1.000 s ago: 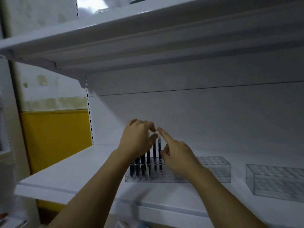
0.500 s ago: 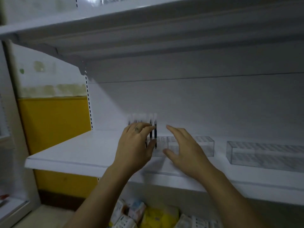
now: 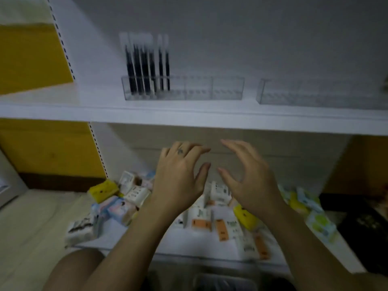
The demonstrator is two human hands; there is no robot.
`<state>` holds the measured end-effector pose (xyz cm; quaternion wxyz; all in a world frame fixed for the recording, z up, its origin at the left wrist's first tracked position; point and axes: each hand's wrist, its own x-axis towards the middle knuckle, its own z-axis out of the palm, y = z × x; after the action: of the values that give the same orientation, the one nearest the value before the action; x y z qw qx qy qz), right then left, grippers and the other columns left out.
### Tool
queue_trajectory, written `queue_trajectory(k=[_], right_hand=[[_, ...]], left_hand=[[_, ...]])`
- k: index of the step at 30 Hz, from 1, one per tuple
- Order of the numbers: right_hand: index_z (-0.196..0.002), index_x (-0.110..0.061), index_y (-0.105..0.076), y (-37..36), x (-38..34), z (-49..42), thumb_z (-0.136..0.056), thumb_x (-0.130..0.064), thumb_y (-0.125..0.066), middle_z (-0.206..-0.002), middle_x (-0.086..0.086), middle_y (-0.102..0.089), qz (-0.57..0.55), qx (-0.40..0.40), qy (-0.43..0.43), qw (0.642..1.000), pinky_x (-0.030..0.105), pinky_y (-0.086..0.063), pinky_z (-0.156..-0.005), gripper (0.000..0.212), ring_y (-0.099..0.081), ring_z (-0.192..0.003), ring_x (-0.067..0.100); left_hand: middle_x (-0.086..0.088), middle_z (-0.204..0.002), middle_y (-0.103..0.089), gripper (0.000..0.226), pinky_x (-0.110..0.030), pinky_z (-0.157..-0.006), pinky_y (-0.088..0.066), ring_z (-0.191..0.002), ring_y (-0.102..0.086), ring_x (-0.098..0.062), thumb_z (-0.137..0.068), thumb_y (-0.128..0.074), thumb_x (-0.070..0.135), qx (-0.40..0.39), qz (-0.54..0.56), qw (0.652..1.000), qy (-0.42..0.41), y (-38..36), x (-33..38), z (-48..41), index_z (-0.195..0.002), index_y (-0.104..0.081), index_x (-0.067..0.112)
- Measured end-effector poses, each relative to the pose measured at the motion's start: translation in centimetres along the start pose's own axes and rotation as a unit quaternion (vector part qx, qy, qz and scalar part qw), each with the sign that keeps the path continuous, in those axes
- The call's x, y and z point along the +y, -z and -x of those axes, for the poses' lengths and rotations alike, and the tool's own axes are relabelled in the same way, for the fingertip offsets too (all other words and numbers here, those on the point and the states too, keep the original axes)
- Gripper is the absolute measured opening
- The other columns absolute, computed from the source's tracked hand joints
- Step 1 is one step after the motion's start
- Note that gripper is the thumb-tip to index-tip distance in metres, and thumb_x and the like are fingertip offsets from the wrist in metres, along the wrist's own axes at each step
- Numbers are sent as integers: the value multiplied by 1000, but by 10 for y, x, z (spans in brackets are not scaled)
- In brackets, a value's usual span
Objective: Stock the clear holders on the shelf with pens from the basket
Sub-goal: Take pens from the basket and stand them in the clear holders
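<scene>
Several dark pens [image 3: 146,68] stand upright in the left end of a clear holder [image 3: 210,89] on the white shelf [image 3: 189,116]. A second clear holder [image 3: 315,93] with nothing in it stands to its right. My left hand [image 3: 178,177] and my right hand [image 3: 247,179] hang side by side below the shelf's front edge, fingers spread and relaxed, holding nothing. At the bottom edge a dark rim [image 3: 220,280], perhaps the basket, shows only in part; the view is blurred.
Below the hands, the lower shelf [image 3: 117,238] carries a heap of small boxes and packets [image 3: 210,206] in white, yellow, orange and blue. A dark object [image 3: 365,227] lies at its right end. Yellow wall panels [image 3: 31,57] stand to the left.
Both hands have come down off the pens in the holder to below the shelf edge. The view has tilted downward, bringing the lower shelf and its packets into sight.
</scene>
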<state>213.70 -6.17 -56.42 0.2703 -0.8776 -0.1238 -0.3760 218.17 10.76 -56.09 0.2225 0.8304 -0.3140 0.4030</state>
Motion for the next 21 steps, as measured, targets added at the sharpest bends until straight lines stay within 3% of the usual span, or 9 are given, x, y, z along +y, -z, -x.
queue_trajectory(k=[4, 7, 15, 21], right_hand=[[-140, -20, -46, -19, 38, 59, -88, -33, -67, -141, -2, -47, 66, -119, -104, 985, 22, -28, -106, 58, -40, -129, 15], [-144, -23, -40, -30, 69, 99, -90, -36, -64, -146, -2, -41, 99, -206, -162, 960, 31, -28, -111, 61, -37, -135, 20], [-147, -22, -35, -64, 127, 184, -91, -39, -61, -151, 2, -34, 98, -346, -291, 886, 36, -32, -110, 64, -33, -137, 23], [-141, -14, -44, -85, 145, 241, -91, -36, -61, -141, 8, -44, 78, -425, -350, 831, 36, -40, -103, 57, -42, -129, 26]], left_hand=[[2, -109, -67, 30, -34, -80, -41, -97, -60, -24, -86, -62, 34, -111, 16, 993, 48, -38, 11, 50, -112, -66, 19], [3, -120, -63, 40, -35, -91, -38, -111, -56, -23, -88, -60, 41, -212, 27, 973, 93, -72, 16, 87, -123, -61, 21], [2, -142, -49, 59, -36, -110, -30, -131, -42, -20, -89, -53, 55, -414, 50, 897, 147, -155, 30, 174, -138, -47, 23], [-1, -132, -57, 50, -35, -102, -41, -121, -52, -23, -87, -58, 49, -508, 82, 829, 221, -177, 29, 241, -130, -54, 24]])
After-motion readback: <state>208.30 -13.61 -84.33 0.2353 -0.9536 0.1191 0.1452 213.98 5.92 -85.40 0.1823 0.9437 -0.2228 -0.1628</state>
